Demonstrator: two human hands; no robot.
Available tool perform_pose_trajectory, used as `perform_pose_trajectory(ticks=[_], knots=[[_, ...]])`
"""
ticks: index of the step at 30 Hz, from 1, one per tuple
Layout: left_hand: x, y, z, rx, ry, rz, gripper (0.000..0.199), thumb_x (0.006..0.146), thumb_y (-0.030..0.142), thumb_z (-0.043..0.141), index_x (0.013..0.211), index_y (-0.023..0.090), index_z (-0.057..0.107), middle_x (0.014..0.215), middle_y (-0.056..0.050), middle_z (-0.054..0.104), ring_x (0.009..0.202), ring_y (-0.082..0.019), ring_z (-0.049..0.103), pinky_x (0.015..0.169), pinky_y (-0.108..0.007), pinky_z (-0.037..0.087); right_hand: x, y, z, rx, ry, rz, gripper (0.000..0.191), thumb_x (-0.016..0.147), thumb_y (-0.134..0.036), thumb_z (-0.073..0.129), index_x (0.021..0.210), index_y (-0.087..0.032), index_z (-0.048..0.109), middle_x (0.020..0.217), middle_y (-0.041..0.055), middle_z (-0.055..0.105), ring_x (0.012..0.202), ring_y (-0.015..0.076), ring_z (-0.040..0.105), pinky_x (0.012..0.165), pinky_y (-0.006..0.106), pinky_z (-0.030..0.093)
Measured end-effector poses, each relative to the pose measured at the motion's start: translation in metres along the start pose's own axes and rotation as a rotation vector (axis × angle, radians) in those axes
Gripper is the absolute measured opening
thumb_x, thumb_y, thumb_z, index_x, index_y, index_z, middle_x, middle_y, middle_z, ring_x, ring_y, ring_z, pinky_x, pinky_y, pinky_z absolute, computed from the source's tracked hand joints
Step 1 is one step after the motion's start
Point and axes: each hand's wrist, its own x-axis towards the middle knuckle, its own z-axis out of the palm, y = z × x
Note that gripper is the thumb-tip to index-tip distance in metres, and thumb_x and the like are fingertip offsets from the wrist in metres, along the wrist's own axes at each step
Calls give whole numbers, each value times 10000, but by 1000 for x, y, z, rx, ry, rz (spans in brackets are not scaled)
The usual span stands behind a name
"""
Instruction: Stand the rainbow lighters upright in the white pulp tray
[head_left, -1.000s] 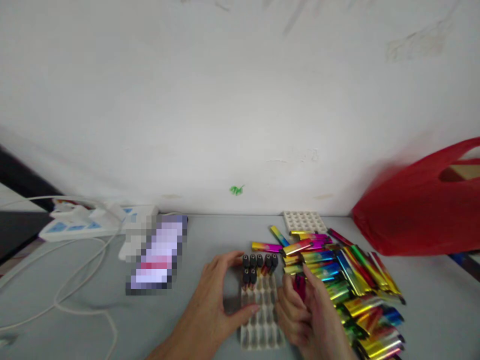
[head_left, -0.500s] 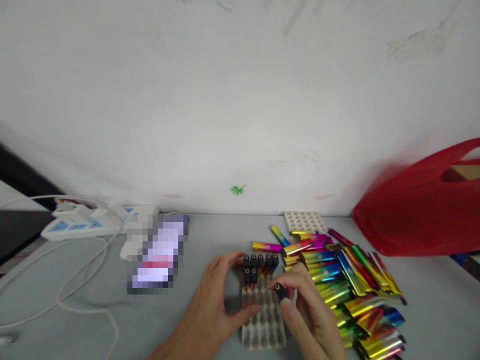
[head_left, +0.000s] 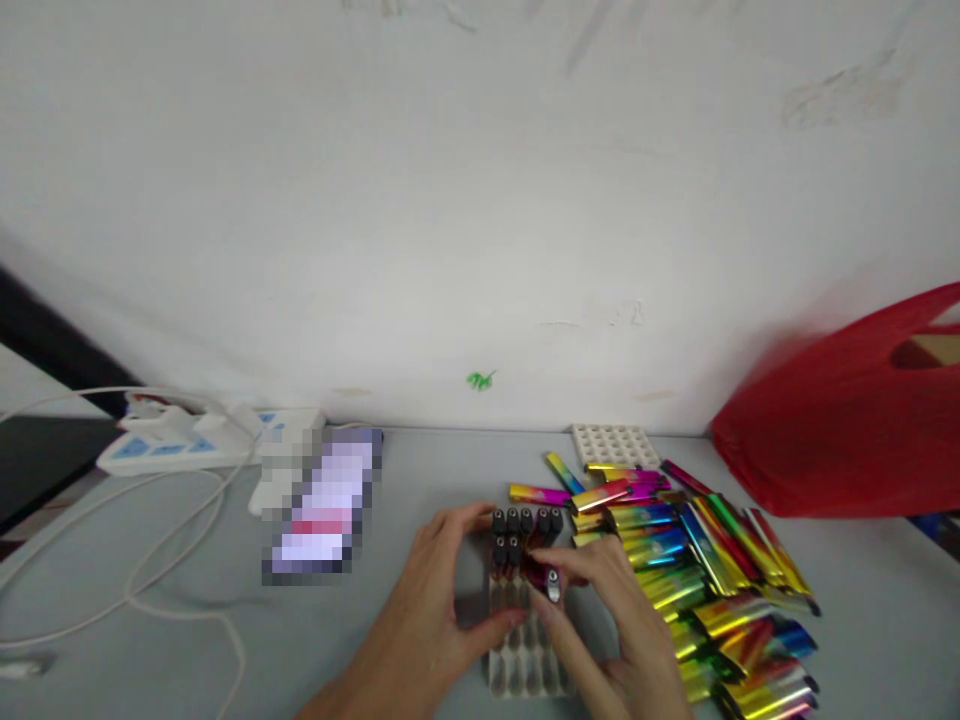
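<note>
A pale tray (head_left: pixel 526 680) with rows of hollows lies before me. Several slim tubes with black, holed ends (head_left: pixel 513 520) stand upright in its far rows. My left hand (head_left: pixel 435 595) curves round the tray's left side, its thumb on the tray and its fingertips by the far corner tubes. In my right hand (head_left: pixel 611 620), thumb and fingers pinch a slim purple metallic tube (head_left: pixel 551 583) over the tray's middle right, with a light end facing up. The tube's lower part is hidden.
Right of the tray lies a pile of shiny multicoloured tubes (head_left: pixel 660 545). Behind it is another white holed tray (head_left: pixel 615 445). A red bag (head_left: pixel 840 440) stands at right. A phone (head_left: pixel 326 510), a power strip (head_left: pixel 172 455) and white cables (head_left: pixel 180 612) lie at left.
The tube in my right hand has turned: its black holed end showed before, and now a light end points up. My left hand stays at the tray.
</note>
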Motion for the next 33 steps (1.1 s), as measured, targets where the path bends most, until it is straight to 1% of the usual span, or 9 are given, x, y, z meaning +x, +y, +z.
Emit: perform_pose_trajectory(ticks=[3, 5, 11, 17, 19, 22, 27, 30, 33], knots=[[0, 1, -1, -9, 0, -3, 722, 808, 191, 922, 1445, 291, 596, 1411, -113, 726, 1331, -371, 693, 1158, -592, 562, 0, 0, 0, -22, -22, -15, 371, 990, -166, 758, 1330, -311, 731, 956, 23, 752, 895, 246, 712, 831, 361, 566], [0, 1, -1, -14, -3, 2, 719, 807, 186, 920, 1439, 291, 596, 1404, -110, 727, 1325, -368, 694, 1151, -588, 565, 0, 0, 0, -21, -37, -5, 365, 994, -173, 757, 1328, -316, 728, 950, 19, 751, 890, 244, 712, 829, 358, 567], [-1, 1, -1, -9, -6, -4, 737, 811, 189, 937, 1450, 300, 588, 1414, -103, 717, 1333, -364, 688, 1160, -581, 559, -1, 0, 3, 8, -8, 65, 342, 1026, -185, 727, 1333, -321, 661, 919, -11, 711, 868, 206, 713, 805, 297, 564], [-2, 0, -1, 4, -15, -1, 739, 832, 204, 929, 1467, 313, 566, 1437, -97, 704, 1357, -359, 677, 1173, -585, 554, -2, 0, 5, 19, 13, 62, 328, 1047, -172, 700, 1326, -324, 620, 985, -13, 721, 909, 186, 721, 849, 272, 560], [-2, 0, -1, 8, -13, 6, 740, 831, 195, 930, 1462, 317, 564, 1435, -92, 703, 1353, -357, 679, 1174, -585, 553, -2, 0, 4, 31, 12, 70, 345, 1047, -169, 700, 1341, -330, 616, 1010, -13, 736, 936, 186, 723, 873, 274, 561], [-1, 1, -1, 14, -14, 12, 747, 841, 187, 926, 1474, 322, 553, 1442, -92, 698, 1357, -354, 676, 1179, -583, 547, -2, 1, 5, 55, 11, 87, 351, 1038, -166, 707, 1342, -325, 630, 1020, -9, 754, 937, 195, 720, 870, 287, 562], [-1, 0, -1, 3, -23, 14, 765, 828, 167, 933, 1473, 314, 549, 1440, -94, 697, 1360, -350, 672, 1178, -576, 545, -5, -3, 9, 79, 66, 129, 275, 1049, -172, 654, 1302, -276, 642, 983, 18, 728, 901, 216, 699, 836, 318, 557], [-2, -1, -1, -3, -25, 2, 785, 809, 146, 937, 1475, 317, 557, 1442, -87, 700, 1364, -351, 669, 1185, -578, 539, -5, -7, 9, 20, 86, 121, 244, 1067, -161, 590, 1281, -270, 629, 1016, 24, 701, 924, 218, 686, 830, 326, 548], [-2, 0, -1, -2, -23, -12, 784, 806, 144, 937, 1476, 312, 565, 1450, -94, 697, 1373, -358, 662, 1196, -593, 528, -2, -7, 0, -159, 168, 84, 209, 1068, -167, 562, 1240, -268, 626, 1084, 45, 689, 1026, 249, 659, 888, 360, 527]])
